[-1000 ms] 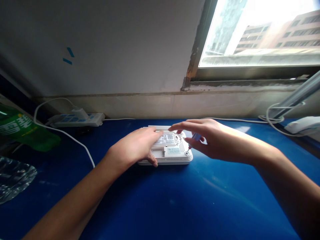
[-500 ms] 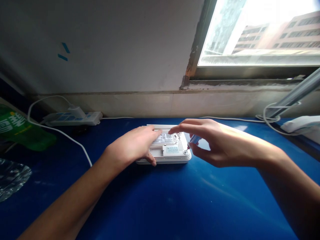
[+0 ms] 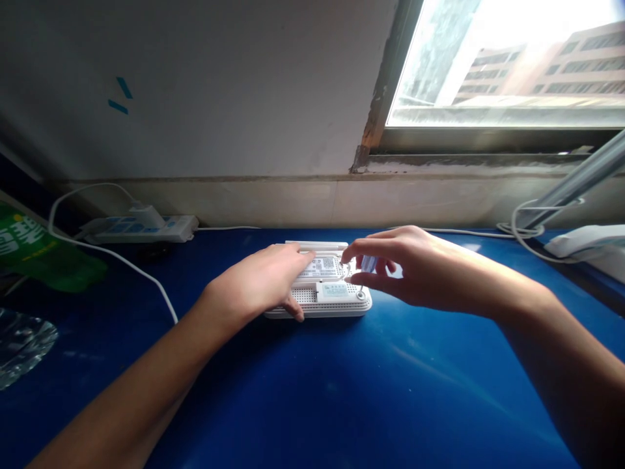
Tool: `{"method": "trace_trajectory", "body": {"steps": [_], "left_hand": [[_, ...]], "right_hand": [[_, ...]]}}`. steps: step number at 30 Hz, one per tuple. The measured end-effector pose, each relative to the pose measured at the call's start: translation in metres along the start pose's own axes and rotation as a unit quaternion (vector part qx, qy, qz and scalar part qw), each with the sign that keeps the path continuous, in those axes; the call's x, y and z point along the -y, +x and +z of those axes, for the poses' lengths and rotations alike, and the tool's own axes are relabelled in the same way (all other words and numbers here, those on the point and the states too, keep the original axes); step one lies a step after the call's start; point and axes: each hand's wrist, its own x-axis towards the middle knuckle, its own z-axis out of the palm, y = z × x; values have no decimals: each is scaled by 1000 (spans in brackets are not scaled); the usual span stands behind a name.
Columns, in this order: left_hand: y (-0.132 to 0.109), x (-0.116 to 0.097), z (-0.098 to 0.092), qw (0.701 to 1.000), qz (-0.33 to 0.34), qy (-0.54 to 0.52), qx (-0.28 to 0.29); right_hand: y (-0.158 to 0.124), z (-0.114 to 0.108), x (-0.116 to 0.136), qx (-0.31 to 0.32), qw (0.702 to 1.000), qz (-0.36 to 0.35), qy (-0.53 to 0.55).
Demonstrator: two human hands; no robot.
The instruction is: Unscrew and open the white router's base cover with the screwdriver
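Note:
A white router [image 3: 334, 291] lies on the blue table with its vented, labelled side up. My left hand [image 3: 263, 280] is closed over its left end, fingers on top and thumb against the near edge. Above the router's right end, my right hand [image 3: 395, 264] holds a small screwdriver [image 3: 369, 264] with a translucent bluish handle. The screwdriver stands nearly upright, its thin shaft reaching down to the round recess [image 3: 361, 295] at the near right corner. Whether the tip sits in a screw cannot be made out.
A power strip [image 3: 180, 229] with a plugged-in white cable [image 3: 122, 253] lies by the wall at left. Green bottle [image 3: 49, 254] and clear plastic bottle [image 3: 24, 345] lie at the left edge. A metal pole [image 3: 576, 179] wrapped with cable stands at right, near a white object [image 3: 586, 241].
My right hand has shifted left and slightly up, bringing the screwdriver more upright with its shaft over the corner recess. My left hand and the router stay in place.

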Motion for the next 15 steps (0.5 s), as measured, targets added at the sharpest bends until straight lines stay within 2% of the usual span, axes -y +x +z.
{"method": "trace_trajectory", "body": {"steps": [3,7,11,15], "left_hand": [[-1,-2,-2,1000,-8,3,6],[-1,0,-2,1000,-2,12,7],[2,2,0,1000,-4,26,4],[5,5,2,1000,-2,22,3]], "right_hand": [[-5,3,-4,-16,1000,13,-2],[-20,18,-5,-80,994,48,51],[-31,43,-3,-189,971,74,130],[-37,59,-5,-233,950,73,194]]}}
